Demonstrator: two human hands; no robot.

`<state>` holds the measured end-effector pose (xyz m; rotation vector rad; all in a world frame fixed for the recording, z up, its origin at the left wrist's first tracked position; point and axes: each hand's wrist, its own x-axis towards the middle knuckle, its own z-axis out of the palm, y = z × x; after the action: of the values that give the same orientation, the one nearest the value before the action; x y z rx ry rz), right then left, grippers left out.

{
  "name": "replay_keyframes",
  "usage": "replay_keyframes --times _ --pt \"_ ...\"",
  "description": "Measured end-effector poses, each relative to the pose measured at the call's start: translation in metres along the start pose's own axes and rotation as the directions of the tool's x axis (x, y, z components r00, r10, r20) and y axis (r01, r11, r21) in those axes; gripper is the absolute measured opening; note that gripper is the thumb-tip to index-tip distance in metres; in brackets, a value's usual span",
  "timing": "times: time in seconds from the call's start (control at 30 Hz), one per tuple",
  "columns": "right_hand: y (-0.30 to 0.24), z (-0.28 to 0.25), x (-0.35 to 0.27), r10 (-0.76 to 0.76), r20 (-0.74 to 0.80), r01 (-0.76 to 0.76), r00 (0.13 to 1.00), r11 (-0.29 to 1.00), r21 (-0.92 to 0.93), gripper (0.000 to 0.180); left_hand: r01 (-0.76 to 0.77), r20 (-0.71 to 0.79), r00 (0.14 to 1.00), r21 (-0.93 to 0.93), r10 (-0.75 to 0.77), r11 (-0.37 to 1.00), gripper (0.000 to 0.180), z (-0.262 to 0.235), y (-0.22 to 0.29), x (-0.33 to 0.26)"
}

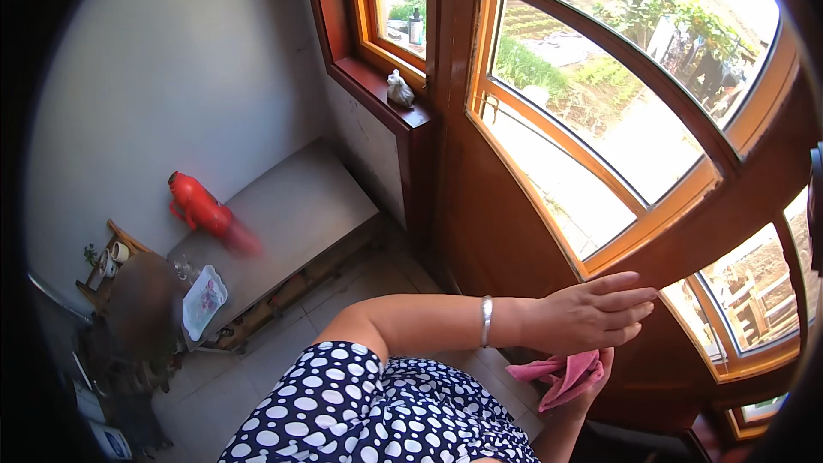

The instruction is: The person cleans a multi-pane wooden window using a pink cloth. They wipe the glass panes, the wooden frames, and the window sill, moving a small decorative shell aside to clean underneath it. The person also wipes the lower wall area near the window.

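Low and right of centre, a pink cloth (561, 380) hangs in loose folds from the person's right hand (593, 392), in front of a brown wooden frame (506, 206) set with glass panes. The right fingers are closed on the cloth, though the folds cover much of that hand. Just above, the left hand (596, 313) reaches across with its back turned up and holds nothing; its fingers are straight and slightly parted, pointing toward the frame. Whether their tips touch the wood, I cannot tell. A silver bangle (486, 322) circles the left wrist, and the person wears a dark blue garment (326, 394) with white dots.

Beyond the arms, pale floor tiles (291, 351) lead to a low grey desk (300, 197) against the wall. On it stands a red flask (201, 201), its lower part blurred; nearer the desk's front left corner are some clear glasses (183, 268) and a pale tray (204, 302) with a pinkish pattern. Past the desk's left end, white pots (120, 252) sit beside a small green plant (90, 253). Higher up, a small whitish object (399, 90) rests on a red-brown windowsill (369, 86). Through the panes, a sunlit garden (600, 73) shows.
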<state>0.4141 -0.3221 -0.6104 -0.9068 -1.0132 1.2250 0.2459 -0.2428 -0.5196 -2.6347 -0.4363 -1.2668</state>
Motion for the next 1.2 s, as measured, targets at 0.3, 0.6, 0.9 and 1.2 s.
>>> replay_keyframes --times 0.3,0.6,0.9,1.2 --pt "0.082 0.167 0.044 0.139 0.145 -0.150 0.980 0.986 0.071 0.037 0.299 0.245 0.927 -0.025 -0.284 0.954 0.086 -0.111 -0.036 -0.185" --pt "0.137 0.327 0.065 0.535 0.491 -0.693 0.687 0.686 0.222 0.063 0.638 0.108 0.769 -0.072 -0.630 0.766 0.084 -0.184 -0.089 -0.310" --pt "0.111 0.328 0.150 0.351 0.521 -0.077 0.778 0.876 -0.476 0.038 0.845 -0.059 0.399 -0.363 -0.915 0.392 0.048 -0.211 -0.170 -0.355" --pt "0.094 0.445 0.278 -0.158 0.680 0.554 0.716 0.722 -0.415 0.039 0.864 0.017 0.334 -0.405 -0.942 0.299 0.048 -0.198 -0.216 -0.342"
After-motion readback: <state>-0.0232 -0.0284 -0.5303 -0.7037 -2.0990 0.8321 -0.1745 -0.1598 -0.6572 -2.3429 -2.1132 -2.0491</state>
